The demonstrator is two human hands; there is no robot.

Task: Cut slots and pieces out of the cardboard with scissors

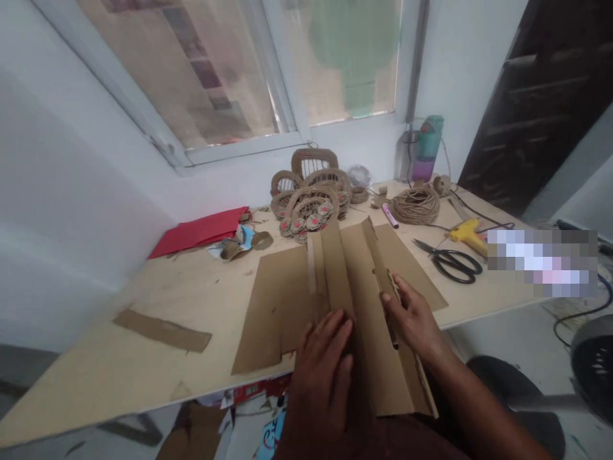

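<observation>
One creased cardboard (368, 332) overhangs the near edge of the surface (158, 287) | our left hand (325, 364) lies spread on it; our right hand (409, 313) pinches its flap (379, 269) | we should press evenly lengthwise

Left hand (323, 358) flattened, right hand (416, 319) pinched

A pale wooden table (158, 287) stands in the corner of a room with white walls (62, 160), beneath a white-framed window (239, 70) whose blurred panes show tan and green. A tall dark panel (517, 121) rises at far right, and pale floor (531, 332) shows at near right under soft, even light.
</observation>
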